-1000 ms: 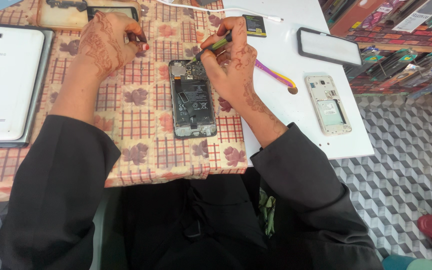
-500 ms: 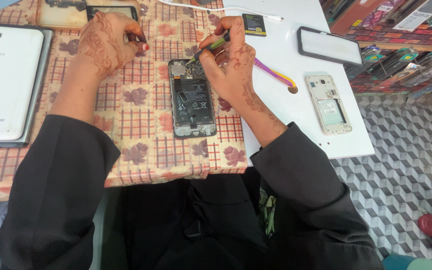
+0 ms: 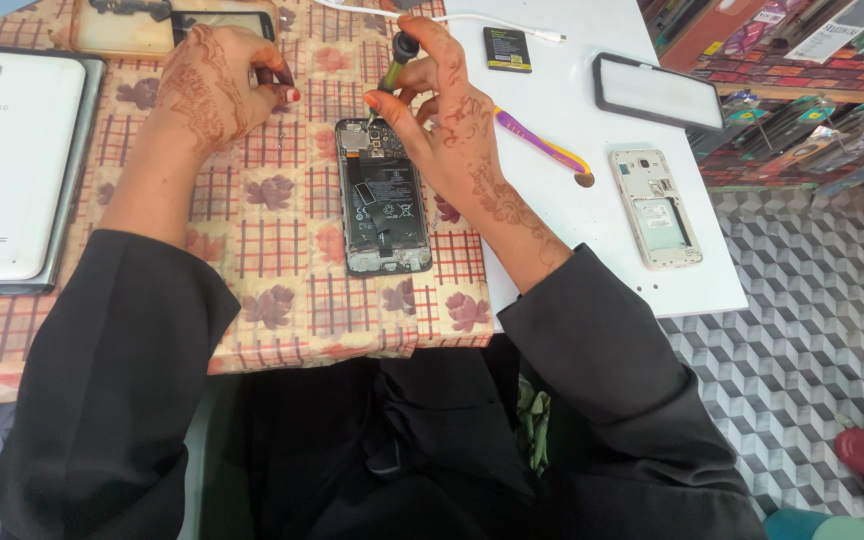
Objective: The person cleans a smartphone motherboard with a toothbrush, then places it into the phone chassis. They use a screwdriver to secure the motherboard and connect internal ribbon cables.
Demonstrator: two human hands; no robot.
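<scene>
The opened black phone with its back cover off lies on the checked counter; keep your right hand's green-handled screwdriver upright, pinched firmly, while your left hand rests curled beside it.

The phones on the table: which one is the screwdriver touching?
The opened dark phone on the checked cloth, below the right hand. Its battery shows. The pale phone shell and the black-framed one lie apart, untouched.

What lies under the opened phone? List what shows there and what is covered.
The opened phone lies flat on a checked tablecloth with a flower pattern, which shows all round it. The cloth directly beneath is covered by the phone. The right hand holds a screwdriver over its top end.
</scene>
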